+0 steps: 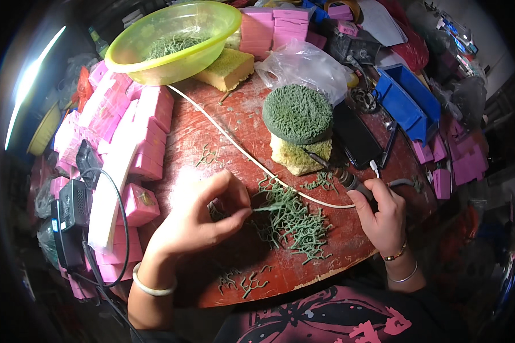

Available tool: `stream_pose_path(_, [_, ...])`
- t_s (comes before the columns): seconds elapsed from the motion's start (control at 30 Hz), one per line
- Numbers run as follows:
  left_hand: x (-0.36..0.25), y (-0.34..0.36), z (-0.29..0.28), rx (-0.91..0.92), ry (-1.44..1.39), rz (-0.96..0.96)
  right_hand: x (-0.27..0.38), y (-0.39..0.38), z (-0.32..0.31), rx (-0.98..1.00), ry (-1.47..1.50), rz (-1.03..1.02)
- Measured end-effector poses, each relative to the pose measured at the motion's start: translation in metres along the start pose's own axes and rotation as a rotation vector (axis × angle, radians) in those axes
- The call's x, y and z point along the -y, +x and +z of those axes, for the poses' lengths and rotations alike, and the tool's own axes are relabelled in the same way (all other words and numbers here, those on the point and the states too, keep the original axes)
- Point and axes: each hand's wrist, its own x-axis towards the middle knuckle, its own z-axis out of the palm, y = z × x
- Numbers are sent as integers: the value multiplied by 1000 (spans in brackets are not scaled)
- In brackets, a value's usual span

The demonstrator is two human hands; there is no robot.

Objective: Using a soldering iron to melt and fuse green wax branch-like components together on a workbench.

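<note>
My left hand [206, 214] pinches a thin green branched piece [268, 207] above a loose pile of similar green pieces [294, 234] on the red table. My right hand [383, 220] grips the dark handle of a pen-like tool [349, 180], whose metal tip rests at a worn yellow sponge [289, 155]. On that sponge sits a round green mass [297, 111] with a densely bristled top. A white cable [234, 140] crosses the table behind both hands.
A yellow bowl [131, 60] of green pieces stands at the back left near another sponge [229, 68]. Pink blocks [154, 131] line the left edge beside black devices [74, 203]. A phone [355, 137], blue bins [406, 103] and a plastic bag [297, 66] lie at the back right.
</note>
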Motion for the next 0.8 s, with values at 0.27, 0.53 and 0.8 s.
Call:
stream_pose_path(0.27, [-8, -1, 12, -118, -663, -283, 2, -1, -1, -24, -16, 5])
stream_pose_path(0.53, [0, 0, 14, -79, -489, -180, 3, -1, 0, -27, -45, 7])
stream_pose_path(0.8, [3, -1, 18, -75, -187, -103, 3, -1, -2, 50, -34, -89])
